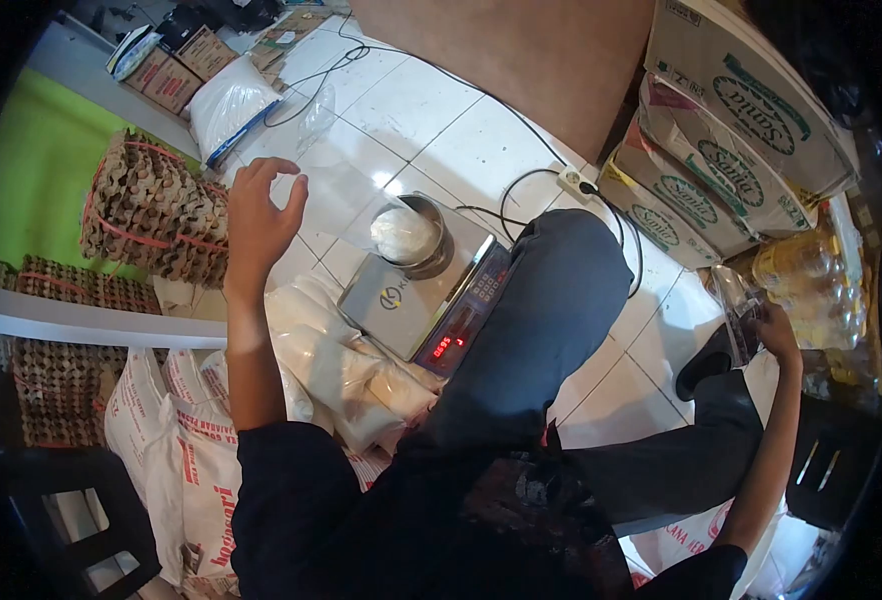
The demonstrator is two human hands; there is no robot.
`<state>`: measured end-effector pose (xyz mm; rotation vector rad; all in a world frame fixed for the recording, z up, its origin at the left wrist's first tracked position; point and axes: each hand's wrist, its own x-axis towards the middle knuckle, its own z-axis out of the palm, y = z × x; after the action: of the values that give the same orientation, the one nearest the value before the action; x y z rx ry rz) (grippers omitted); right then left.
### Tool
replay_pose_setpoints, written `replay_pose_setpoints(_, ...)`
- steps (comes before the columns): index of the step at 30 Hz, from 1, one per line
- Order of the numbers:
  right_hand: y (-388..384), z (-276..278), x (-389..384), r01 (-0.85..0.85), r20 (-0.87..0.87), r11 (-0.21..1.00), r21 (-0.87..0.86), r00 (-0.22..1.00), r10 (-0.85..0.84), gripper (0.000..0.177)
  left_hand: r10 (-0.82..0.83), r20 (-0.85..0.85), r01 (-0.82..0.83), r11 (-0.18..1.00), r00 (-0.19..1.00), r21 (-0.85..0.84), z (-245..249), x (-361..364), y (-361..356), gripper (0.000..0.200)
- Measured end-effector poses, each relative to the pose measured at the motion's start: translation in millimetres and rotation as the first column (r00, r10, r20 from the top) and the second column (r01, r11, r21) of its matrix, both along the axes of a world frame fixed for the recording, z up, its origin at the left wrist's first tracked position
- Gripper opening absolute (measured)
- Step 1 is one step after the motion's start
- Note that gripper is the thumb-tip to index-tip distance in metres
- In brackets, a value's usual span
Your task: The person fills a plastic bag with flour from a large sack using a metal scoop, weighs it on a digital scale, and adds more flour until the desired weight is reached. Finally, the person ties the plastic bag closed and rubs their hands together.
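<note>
My left hand (266, 210) is raised left of the scale, thumb and forefinger pinched at the edge of a clear plastic bag (346, 185). The bag stretches toward a metal pot (433, 262), and its white-filled lower part (403, 235) sits in the pot's mouth. Under the pot is a digital scale (386, 300) with a lit red display (449, 347). Far to the right, my right hand (776, 328) is closed at some crumpled clear plastic (733, 290), low beside my shoe. Its fingers are partly hidden.
Stacked egg trays (151, 205) and printed white sacks (196, 470) stand on the left. Cartons (701, 190) and bottles of yellow oil (801, 270) are on the right. A power strip (578, 184) with black cables lies on the tiled floor. My knee is beside the scale.
</note>
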<state>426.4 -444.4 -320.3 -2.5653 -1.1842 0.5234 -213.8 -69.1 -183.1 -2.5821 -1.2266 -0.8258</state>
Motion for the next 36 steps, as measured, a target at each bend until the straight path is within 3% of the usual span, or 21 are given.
replay_pose_setpoints(3,-4,-8,9,0.012,-0.024,1.000,-0.005,1.000,-0.013,0.020,0.204,0.018,-0.204,0.979,0.979,-0.006,-18,-17,12,0.020)
replay_pose_setpoints(6,-6,-5,7,-0.053,0.026,0.998,0.038,0.998,0.052,0.017,0.510,-0.110,-0.521,0.823,0.853,-0.227,-29,-31,21,0.024)
replay_pose_setpoints(9,-8,-11,11,-0.023,-0.016,0.998,0.062,1.000,0.024,0.016,0.446,0.009,-0.313,0.643,0.895,-0.699,-30,-39,28,0.026)
replay_pose_setpoints(12,-6,-9,9,0.014,-0.078,0.998,0.064,0.997,-0.009,0.017,0.328,0.127,-0.185,0.765,0.936,-0.618,-40,-42,37,0.026)
replay_pose_setpoints(18,2,10,-8,-0.008,0.020,0.999,-0.047,1.000,0.009,0.020,0.283,0.096,-0.207,0.859,0.954,-0.469,-39,-21,33,0.023)
replay_pose_setpoints(27,-2,3,0,-0.030,0.072,0.996,-0.082,0.997,0.036,0.027,0.231,0.130,-0.167,0.912,0.964,-0.375,-21,11,13,0.020)
replay_pose_setpoints(33,5,9,-9,-0.003,-0.001,0.999,-0.045,1.000,0.003,0.029,0.180,0.055,-0.143,0.906,0.982,-0.398,-22,14,13,0.017)
replay_pose_setpoints(36,6,9,-11,-0.015,0.003,1.000,-0.021,1.000,0.015,0.029,0.174,-0.046,-0.180,0.943,0.984,-0.279,-11,22,2,0.014)
